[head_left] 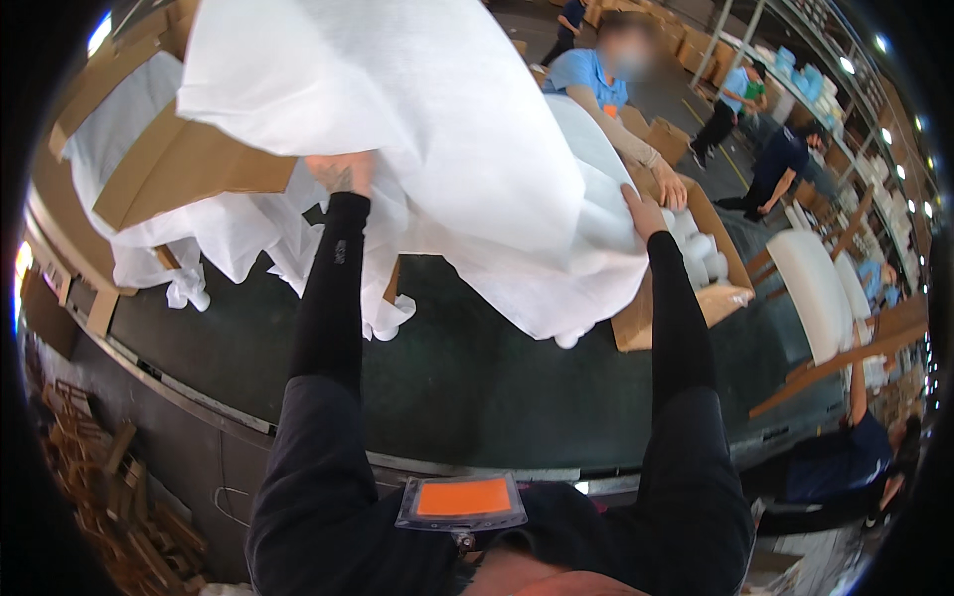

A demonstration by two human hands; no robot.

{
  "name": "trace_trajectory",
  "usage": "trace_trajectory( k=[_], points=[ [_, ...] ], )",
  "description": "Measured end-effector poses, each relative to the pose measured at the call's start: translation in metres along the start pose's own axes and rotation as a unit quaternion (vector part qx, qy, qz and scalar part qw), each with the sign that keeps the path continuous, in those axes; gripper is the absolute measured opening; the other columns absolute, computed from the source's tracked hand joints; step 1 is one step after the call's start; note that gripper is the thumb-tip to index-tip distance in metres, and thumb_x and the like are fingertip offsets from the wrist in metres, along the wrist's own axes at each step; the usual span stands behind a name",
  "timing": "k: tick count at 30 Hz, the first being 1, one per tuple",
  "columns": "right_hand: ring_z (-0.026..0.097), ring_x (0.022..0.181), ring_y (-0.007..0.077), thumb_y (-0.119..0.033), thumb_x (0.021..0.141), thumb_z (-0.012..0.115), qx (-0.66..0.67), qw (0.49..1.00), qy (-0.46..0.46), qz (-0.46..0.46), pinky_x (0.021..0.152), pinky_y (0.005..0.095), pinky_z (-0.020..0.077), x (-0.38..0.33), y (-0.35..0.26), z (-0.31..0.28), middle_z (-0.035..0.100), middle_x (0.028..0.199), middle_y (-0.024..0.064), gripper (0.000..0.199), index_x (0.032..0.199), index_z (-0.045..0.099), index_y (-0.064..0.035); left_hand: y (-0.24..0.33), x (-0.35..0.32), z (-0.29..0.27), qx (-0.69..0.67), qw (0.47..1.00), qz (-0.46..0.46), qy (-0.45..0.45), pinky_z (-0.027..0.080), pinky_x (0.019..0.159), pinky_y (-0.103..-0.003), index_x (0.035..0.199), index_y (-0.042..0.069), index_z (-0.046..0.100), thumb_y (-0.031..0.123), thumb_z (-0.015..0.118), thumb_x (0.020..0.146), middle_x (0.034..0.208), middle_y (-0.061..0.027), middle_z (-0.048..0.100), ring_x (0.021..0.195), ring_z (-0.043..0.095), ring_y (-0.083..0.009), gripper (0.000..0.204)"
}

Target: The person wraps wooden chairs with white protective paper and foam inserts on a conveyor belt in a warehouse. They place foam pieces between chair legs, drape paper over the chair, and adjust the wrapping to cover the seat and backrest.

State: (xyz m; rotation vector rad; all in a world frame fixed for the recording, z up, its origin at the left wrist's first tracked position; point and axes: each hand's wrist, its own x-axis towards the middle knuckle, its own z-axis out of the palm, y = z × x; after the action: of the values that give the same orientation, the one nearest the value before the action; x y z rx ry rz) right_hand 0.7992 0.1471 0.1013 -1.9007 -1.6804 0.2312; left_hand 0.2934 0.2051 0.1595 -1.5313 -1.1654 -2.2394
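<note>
A large white sheet (397,109) drapes over a bulky thing in front of me, with white-wrapped ends poking out below it on the belt. My left hand (343,172) reaches in at the sheet's lower left edge. Its fingers are hidden by the white material. At the covered thing's right side, my right hand (646,213) is closed on the sheet. Close by, a co-worker's hand (672,187) hovers over an open cardboard box (636,326) that holds several white rounded pieces (699,248).
Another white-covered piece with a cardboard sheet (184,169) stands at the left. The dark conveyor belt (487,397) runs across in front of me. To the right is a chair with a white seat (810,293) and wooden legs. Wooden parts (119,487) are piled lower left; several people work nearby.
</note>
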Motion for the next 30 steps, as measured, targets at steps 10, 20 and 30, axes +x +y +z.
trace_trajectory(
  k=[10,20,30],
  points=[
    [0.056,0.123,0.0432,-0.066,0.092,0.051,0.118,0.984,0.122,0.062,0.104,0.0445,0.0422,-0.156,-0.030,-0.025,0.061,0.126,0.0308,0.083,0.137,0.051,0.0036,-0.003,-0.075,-0.146,0.021,0.988,-0.142,-0.054,0.046,0.100,-0.042,0.128,0.000,0.059,0.026,0.069,0.085,0.130,-0.0181,0.063,0.121,0.059,-0.0331,0.051],
    [0.038,0.138,0.0466,-0.056,0.093,0.058,0.123,0.942,0.230,-0.210,0.112,0.0494,0.0335,-0.235,-0.090,-0.068,0.043,0.145,0.0310,0.079,0.150,0.037,-0.0047,0.067,-0.124,-0.273,0.084,0.977,-0.198,-0.009,0.047,0.101,-0.042,0.128,0.000,0.058,0.026,0.067,0.087,0.129,-0.0187,0.062,0.121,0.058,-0.0322,0.050],
    [0.008,0.152,0.0425,-0.063,0.088,0.053,-0.172,0.964,0.126,-0.162,0.108,0.0798,0.0091,-0.193,-0.161,-0.054,0.020,0.165,0.0060,0.067,0.151,0.037,-0.0442,0.122,-0.164,-0.314,0.073,0.958,-0.275,0.042,0.047,0.101,-0.043,0.129,-0.001,0.058,0.027,0.064,0.088,0.128,-0.0192,0.062,0.122,0.057,-0.0313,0.049]
  ],
)
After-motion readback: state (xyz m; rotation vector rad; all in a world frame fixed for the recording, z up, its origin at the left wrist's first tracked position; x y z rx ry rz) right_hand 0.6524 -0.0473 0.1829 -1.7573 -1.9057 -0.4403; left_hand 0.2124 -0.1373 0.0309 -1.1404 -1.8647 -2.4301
